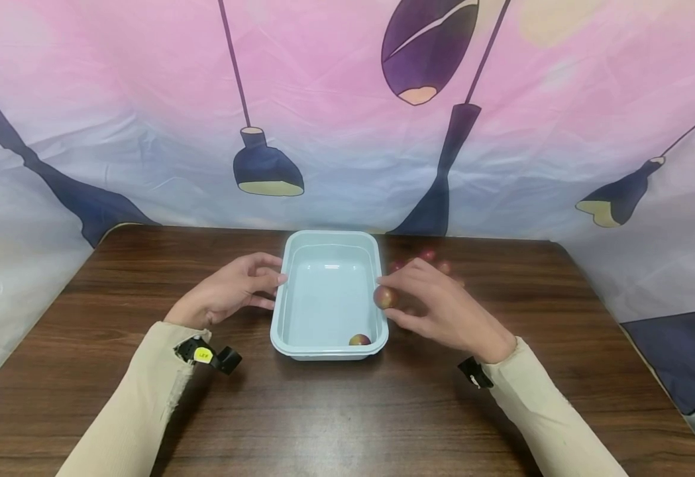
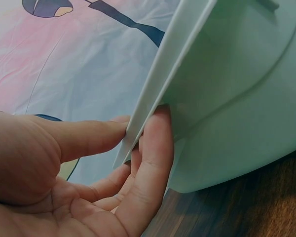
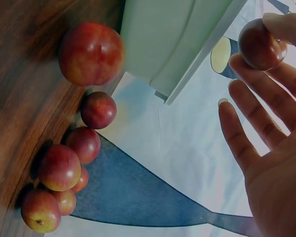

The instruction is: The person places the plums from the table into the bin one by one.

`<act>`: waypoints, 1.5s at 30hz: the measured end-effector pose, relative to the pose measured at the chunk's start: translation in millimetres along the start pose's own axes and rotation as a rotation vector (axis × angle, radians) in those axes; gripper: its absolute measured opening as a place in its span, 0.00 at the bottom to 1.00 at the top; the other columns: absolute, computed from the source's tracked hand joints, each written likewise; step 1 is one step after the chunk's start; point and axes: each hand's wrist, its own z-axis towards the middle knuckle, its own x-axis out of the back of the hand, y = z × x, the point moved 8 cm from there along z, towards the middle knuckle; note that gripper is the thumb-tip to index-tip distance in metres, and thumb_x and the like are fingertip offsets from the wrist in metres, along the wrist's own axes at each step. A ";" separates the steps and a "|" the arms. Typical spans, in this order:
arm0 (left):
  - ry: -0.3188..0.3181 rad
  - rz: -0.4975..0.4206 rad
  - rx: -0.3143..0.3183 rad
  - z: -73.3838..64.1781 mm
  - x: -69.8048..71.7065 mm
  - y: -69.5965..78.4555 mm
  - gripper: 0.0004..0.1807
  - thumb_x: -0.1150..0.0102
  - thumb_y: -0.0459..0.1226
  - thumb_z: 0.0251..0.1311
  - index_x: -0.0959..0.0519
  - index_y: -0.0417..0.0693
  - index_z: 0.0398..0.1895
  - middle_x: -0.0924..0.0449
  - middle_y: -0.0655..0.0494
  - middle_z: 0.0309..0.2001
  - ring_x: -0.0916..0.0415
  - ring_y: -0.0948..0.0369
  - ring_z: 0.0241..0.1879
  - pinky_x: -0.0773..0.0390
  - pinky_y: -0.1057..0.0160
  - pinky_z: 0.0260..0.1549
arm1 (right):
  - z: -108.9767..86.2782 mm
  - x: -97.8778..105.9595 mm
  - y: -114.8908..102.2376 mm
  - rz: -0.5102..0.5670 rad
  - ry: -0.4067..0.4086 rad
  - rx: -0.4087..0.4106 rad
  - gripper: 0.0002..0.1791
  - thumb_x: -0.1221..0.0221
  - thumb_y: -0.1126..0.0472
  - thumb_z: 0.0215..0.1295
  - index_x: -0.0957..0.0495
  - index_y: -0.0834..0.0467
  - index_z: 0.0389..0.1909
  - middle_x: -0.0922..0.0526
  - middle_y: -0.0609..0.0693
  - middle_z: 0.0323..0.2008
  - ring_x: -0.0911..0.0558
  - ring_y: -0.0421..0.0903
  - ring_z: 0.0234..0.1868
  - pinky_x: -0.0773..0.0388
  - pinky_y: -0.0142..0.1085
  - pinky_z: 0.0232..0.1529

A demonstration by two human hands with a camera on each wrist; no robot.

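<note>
A pale blue plastic basin (image 1: 329, 298) stands on the table in the head view, one plum (image 1: 360, 340) lying in its near right corner. At its left side, my left hand (image 1: 234, 288) pinches the rim; the left wrist view shows the thumb above the rim (image 2: 150, 94) and fingers beneath. My right hand (image 1: 436, 305) is just past the basin's right edge, holding a plum (image 1: 385, 297) between thumb and fingertips. In the right wrist view this held plum (image 3: 262, 44) is reddish brown, the other fingers spread away from it.
Several loose plums (image 3: 59, 168) lie on the table to the right of the basin, partly hidden behind my right hand in the head view. A larger-looking plum (image 3: 91, 54) sits nearest the basin wall. Behind the wooden table (image 1: 335, 424) hangs a printed cloth (image 1: 335, 132).
</note>
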 end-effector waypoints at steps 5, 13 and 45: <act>0.001 -0.002 0.002 -0.4 0.0 -0.2 0.32 0.44 0.37 0.74 0.43 0.31 0.73 0.24 0.30 0.60 0.17 0.53 0.51 0.12 0.55 0.51 | 0.5 -2.3 -2.3 0.002 -0.001 0.013 0.24 0.31 0.54 0.65 0.20 0.52 0.61 0.14 0.40 0.50 0.23 0.40 0.54 0.21 0.35 0.57; 0.001 0.000 -0.001 -1.0 0.7 0.4 0.31 0.44 0.37 0.74 0.42 0.31 0.72 0.23 0.32 0.59 0.17 0.53 0.50 0.12 0.55 0.51 | 1.2 -5.2 -6.2 0.001 -0.002 0.036 0.24 0.32 0.54 0.66 0.20 0.52 0.62 0.14 0.40 0.49 0.24 0.40 0.52 0.22 0.32 0.55; -0.006 -0.005 -0.009 -0.8 -1.0 1.8 0.31 0.45 0.36 0.74 0.43 0.29 0.72 0.22 0.33 0.58 0.17 0.54 0.50 0.12 0.55 0.50 | -0.3 -10.8 -7.0 0.022 -0.023 0.019 0.25 0.32 0.52 0.66 0.21 0.52 0.63 0.14 0.45 0.48 0.25 0.39 0.51 0.21 0.33 0.53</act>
